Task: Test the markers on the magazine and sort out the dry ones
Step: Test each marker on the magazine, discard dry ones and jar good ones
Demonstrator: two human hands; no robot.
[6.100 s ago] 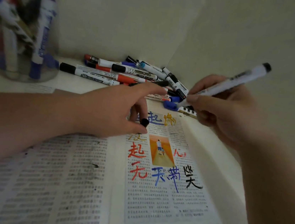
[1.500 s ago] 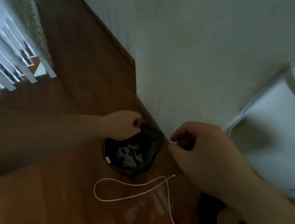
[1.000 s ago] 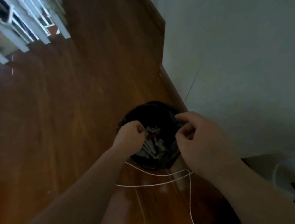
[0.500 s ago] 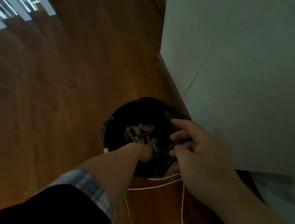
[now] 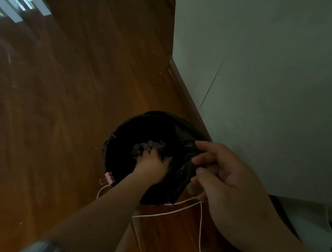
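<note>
No writing was legible anywhere in view; the frame was dim and blurred. Black bin liner (image 5: 131,125) and pink clip (image 5: 109,178) showed nothing readable.

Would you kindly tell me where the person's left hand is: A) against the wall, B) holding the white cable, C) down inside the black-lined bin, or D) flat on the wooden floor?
C: the left hand reaches down into the bin, its fingers among the pale contents, while the right hand grips the liner at the rim.
</note>
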